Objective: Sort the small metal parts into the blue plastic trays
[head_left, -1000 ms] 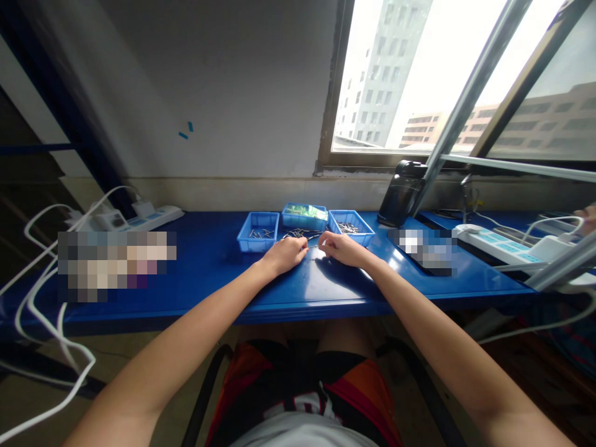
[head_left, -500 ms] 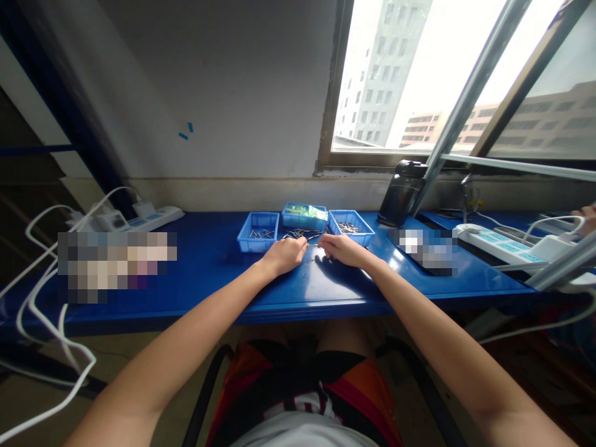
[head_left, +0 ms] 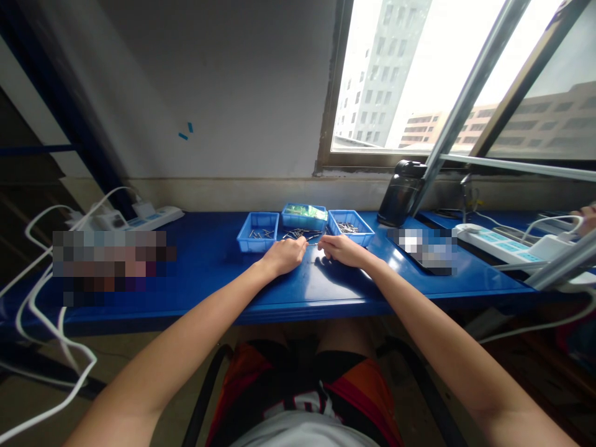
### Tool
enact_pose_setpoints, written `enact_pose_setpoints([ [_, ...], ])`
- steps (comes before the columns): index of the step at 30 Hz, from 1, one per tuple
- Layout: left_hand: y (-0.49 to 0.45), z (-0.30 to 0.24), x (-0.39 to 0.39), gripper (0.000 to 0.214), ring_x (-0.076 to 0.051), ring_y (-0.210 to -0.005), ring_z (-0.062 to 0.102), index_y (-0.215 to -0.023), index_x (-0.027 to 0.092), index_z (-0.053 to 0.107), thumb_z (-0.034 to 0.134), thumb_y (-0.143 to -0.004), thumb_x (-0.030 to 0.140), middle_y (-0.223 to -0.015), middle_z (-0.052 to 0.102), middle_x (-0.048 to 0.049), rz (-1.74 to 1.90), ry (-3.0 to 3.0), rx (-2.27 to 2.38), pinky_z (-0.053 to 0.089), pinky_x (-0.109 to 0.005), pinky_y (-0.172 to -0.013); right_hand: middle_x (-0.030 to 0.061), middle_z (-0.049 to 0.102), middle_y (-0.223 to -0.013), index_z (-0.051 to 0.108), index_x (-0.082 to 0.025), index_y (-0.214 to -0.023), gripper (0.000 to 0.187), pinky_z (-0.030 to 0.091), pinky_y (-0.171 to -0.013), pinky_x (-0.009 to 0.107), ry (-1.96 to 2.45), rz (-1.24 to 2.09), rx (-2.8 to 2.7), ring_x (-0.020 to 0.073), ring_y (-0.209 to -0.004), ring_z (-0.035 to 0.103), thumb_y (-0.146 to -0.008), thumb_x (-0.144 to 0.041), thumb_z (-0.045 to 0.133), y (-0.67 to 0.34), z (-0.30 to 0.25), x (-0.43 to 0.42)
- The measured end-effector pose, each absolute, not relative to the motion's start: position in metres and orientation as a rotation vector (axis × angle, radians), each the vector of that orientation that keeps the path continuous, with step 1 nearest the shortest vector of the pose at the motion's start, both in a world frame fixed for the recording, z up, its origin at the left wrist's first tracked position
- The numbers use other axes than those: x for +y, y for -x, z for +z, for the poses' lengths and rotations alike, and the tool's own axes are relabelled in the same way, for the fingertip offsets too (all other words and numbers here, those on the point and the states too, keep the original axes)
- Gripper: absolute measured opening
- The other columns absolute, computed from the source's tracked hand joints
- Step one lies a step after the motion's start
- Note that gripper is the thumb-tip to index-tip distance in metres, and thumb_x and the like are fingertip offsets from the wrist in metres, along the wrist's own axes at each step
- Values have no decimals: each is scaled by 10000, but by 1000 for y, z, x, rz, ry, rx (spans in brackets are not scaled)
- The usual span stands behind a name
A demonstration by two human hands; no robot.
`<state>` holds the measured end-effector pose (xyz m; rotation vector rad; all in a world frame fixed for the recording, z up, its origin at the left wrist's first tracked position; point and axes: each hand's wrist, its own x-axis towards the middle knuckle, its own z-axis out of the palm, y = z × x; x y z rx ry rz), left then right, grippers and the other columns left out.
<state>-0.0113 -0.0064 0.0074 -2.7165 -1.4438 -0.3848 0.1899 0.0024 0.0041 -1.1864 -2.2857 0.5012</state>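
My left hand [head_left: 285, 256] and my right hand [head_left: 343, 249] face each other low over the blue table, fingers closed in a pinch. A thin, shiny metal piece [head_left: 312, 244] spans the small gap between the fingertips; it is too small to name more exactly. Just beyond lies a loose pile of thin metal pieces [head_left: 298, 234]. Similar slender pieces lie in a blue bin [head_left: 246, 246] at the left and another blue bin [head_left: 365, 238] at the right. Behind the pile, a third blue bin [head_left: 291, 221] holds a green packet [head_left: 307, 212].
A black flask [head_left: 399, 195] stands at the back right, near a flat dark device [head_left: 440, 270] partly blurred out. Power strips [head_left: 156, 218] and white cables [head_left: 35, 304] lie at both sides. Part of another person's hand [head_left: 587, 220] shows at the far right.
The gap between my fingertips has widened very slightly, my left fingers having shifted a little to the left. Bins and pile stay in place.
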Motion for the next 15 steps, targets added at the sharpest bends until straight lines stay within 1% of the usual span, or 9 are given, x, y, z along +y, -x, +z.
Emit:
enact_pose_setpoints([
  [6, 11, 9, -7, 324, -233, -826, 633, -992, 180, 497, 217, -933, 332, -893, 659, -95, -360, 2718, -1434, 465, -308, -687, 2, 584, -609, 604, -158, -826, 292, 378, -570, 210, 1178, 500, -2298, 87, -518, 485, -873, -300, 353, -190, 3, 4],
  [12, 12, 8, -5, 247, -227, -821, 628, -959, 194, 510, 309, -906, 326, -890, 652, -74, -404, 2731, -1393, 458, -284, -664, -3, 585, -597, 615, -163, -798, 166, 369, -556, 199, 1166, 322, -2312, 91, -541, 488, -788, -278, 497, -191, -2, 6],
  [15, 13, 8, -4, 220, -219, -805, 626, -930, 193, 516, 334, -896, 313, -876, 650, -67, -435, 2748, -1344, 454, -269, -637, -7, 586, -606, 612, -164, -778, 124, 380, -564, 196, 1174, 309, -2292, 87, -541, 489, -757, -251, 526, -191, -3, 8],
])
